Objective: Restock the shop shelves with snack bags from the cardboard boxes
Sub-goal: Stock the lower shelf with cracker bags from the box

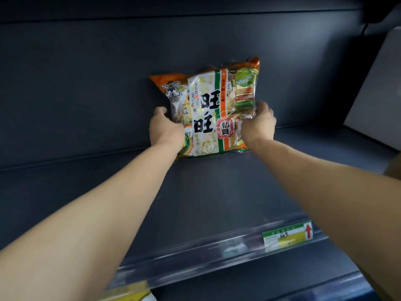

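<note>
Here's the snack bag (208, 109), standing upright with its bottom edge down on the dark shelf (195, 192). It has a white front, an orange and green stripe down the middle, big black characters, a red seal and a cartoon figure at its upper left corner, with small wrapped packs showing through the clear parts. Both hands are on it: the left hand (166, 129) curls round the bag's left edge, fingers tucked behind, while the right hand (258, 124) clamps the right edge, thumb side pressing the crinkled film. The wrapper is glossy and puffy, with a crimped orange top seam. Nearer than the bag, a clear plastic rail (195, 255) runs along the shelf front, carrying a green and yellow price label (287, 236) with a red arrow, below and right of the bag. The deck itself is matte, flat grey. Behind the bag rises a smooth dark back panel (108, 72), and far to its right leans a pale flat board (377, 94).
</note>
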The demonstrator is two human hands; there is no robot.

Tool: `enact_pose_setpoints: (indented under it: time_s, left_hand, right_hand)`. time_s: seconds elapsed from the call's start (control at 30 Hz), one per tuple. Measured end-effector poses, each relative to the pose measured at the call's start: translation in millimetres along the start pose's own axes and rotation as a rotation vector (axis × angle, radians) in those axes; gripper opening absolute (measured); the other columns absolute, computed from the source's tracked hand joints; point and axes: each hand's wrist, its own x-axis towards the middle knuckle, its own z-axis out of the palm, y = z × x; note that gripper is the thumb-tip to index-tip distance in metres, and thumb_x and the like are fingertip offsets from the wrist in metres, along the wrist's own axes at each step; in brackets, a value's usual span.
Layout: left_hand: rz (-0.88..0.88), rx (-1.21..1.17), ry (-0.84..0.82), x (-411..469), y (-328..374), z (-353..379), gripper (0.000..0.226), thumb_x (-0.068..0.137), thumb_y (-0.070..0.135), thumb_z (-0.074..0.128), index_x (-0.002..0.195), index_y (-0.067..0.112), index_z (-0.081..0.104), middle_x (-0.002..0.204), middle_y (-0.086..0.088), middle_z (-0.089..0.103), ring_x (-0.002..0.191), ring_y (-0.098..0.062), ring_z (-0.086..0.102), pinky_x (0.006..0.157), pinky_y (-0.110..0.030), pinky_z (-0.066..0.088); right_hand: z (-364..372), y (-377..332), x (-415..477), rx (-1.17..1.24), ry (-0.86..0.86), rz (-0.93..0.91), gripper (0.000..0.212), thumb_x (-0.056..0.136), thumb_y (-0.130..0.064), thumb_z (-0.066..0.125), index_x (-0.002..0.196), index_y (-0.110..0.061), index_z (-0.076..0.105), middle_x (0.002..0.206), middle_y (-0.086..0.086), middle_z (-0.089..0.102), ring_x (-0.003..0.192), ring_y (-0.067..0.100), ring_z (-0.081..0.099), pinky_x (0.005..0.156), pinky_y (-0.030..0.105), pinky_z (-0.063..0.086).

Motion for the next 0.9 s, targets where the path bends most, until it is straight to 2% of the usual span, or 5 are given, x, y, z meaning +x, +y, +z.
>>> enact_pose_setpoints:
  time_s: [0.1, 0.27, 0.43, 0.67, 0.9]
  left_hand:
    - [0.076, 0.051, 0.025, -15, 6, -4, 0.033, 0.089, 0.004, 0.058, 0.120, 0.014, 0.051, 0.112, -0.001, 0.058, 0.098, -0.017, 0.059, 0.078, -0.026, 0.047]
    - [0.227, 0.103, -0.112, -41, 12, -16, 0.028, 0.089, 0.003, 0.054, 0.115, 0.016, 0.057, 0.097, 0.004, 0.057, 0.086, -0.010, 0.055, 0.068, -0.018, 0.043]
    - [0.365, 0.155, -0.224, -65, 23, -37, 0.024, 0.089, 0.004, 0.056, 0.108, 0.019, 0.058, 0.097, 0.003, 0.056, 0.081, -0.011, 0.053, 0.076, -0.024, 0.048]
    - [0.465, 0.224, -0.422, -110, 71, -64, 0.026, 0.088, 0.003, 0.055, 0.109, 0.016, 0.060, 0.099, 0.005, 0.057, 0.094, -0.013, 0.055, 0.088, -0.035, 0.049]
    - [0.611, 0.466, -0.683, -156, 155, -121, 0.032, 0.090, 0.002, 0.053, 0.120, 0.012, 0.057, 0.119, -0.002, 0.058, 0.109, -0.020, 0.054, 0.096, -0.034, 0.043]
  right_hand:
    - [0, -2, -19, -0.014, -0.001, -0.112, 0.047, 0.086, 0.000, 0.043, 0.130, -0.013, 0.053, 0.130, 0.007, 0.055, 0.122, 0.026, 0.048, 0.099, 0.033, 0.043]
    - [-3, -10, -55, -0.040, -0.054, -0.221, 0.040, 0.091, -0.003, 0.047, 0.130, -0.010, 0.054, 0.132, 0.008, 0.055, 0.123, 0.024, 0.048, 0.101, 0.033, 0.040]
    - [-19, -19, -90, -0.041, -0.046, -0.255, 0.037, 0.093, -0.005, 0.048, 0.129, -0.011, 0.054, 0.129, 0.004, 0.055, 0.121, 0.020, 0.048, 0.094, 0.023, 0.036]
    - [-76, -53, -129, -0.097, -0.013, -0.149, 0.036, 0.091, -0.007, 0.050, 0.125, -0.011, 0.057, 0.124, 0.004, 0.057, 0.119, 0.022, 0.050, 0.098, 0.035, 0.043]
    - [-166, -122, -169, -0.414, -0.099, -0.223, 0.025, 0.090, -0.008, 0.051, 0.113, -0.005, 0.062, 0.109, 0.013, 0.062, 0.104, 0.033, 0.053, 0.087, 0.044, 0.043]
